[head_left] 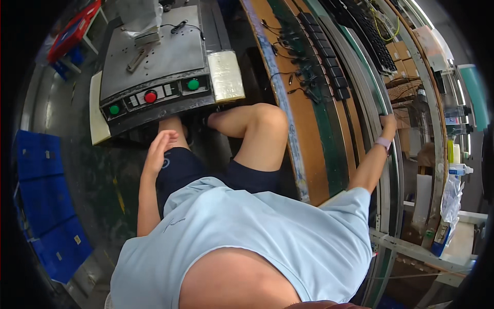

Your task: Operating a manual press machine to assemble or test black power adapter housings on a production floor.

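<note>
My left hand (162, 148) hovers over my left thigh, just below the front of a grey machine (170, 56). Its fingers are loosely stretched, with nothing in them. Far to the right, my right hand (388, 123) is at the metal rail (374, 116) along the conveyor's far side, its fingers curled in. Whatever they may hold is hidden. On the machine's front panel sit a red button (150, 96) and two green buttons (193, 84). A small metal clamp-like piece (137, 59) and a short black cable (180, 26) lie on its top plate.
Along the conveyor (309, 154) lie a row of black blocks (329, 62) and several black cables with plugs (306, 77). A pale yellow pad (225, 75) juts from the machine's right side. Blue bins (49, 190) stand at left; a shelf frame (437, 129) rises at right.
</note>
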